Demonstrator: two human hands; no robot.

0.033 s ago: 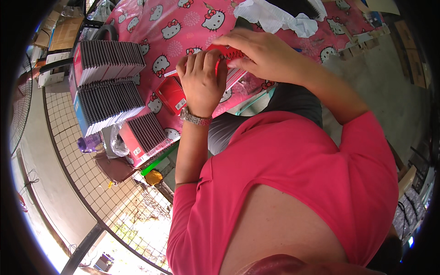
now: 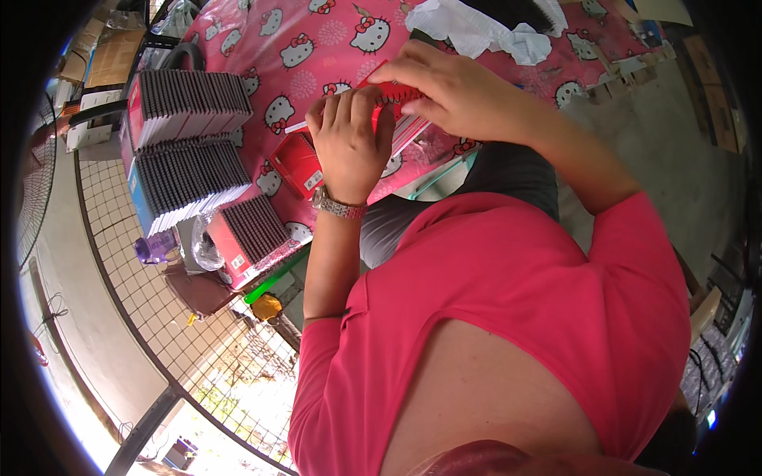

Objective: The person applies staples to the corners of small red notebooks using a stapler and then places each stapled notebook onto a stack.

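Note:
A red spiral notebook (image 2: 381, 73) with a dark wire coil lies tilted over other notebooks with white page edges (image 2: 410, 133) at the near table edge. My left hand (image 2: 349, 139), a metal watch on its wrist, has its fingers bent over the notebook's left part, closed on it. From the right, my right hand (image 2: 448, 87) reaches across the coil. Its index finger lies beyond the coil and its thumb on the near side, with the coil between them. Another red notebook (image 2: 298, 165) lies partly under my left hand.
Tall stacks of spiral notebooks (image 2: 190, 170) stand at the left, with a smaller pink-covered stack (image 2: 248, 230) nearer me. Crumpled white paper (image 2: 484, 32) lies at the back of the pink patterned tablecloth (image 2: 298, 51). A wire mesh panel (image 2: 143, 278) runs along the left.
My right hand has shifted slightly, its fingers drawing a little along the coil, and more of the red cover shows. My left hand has stayed in place.

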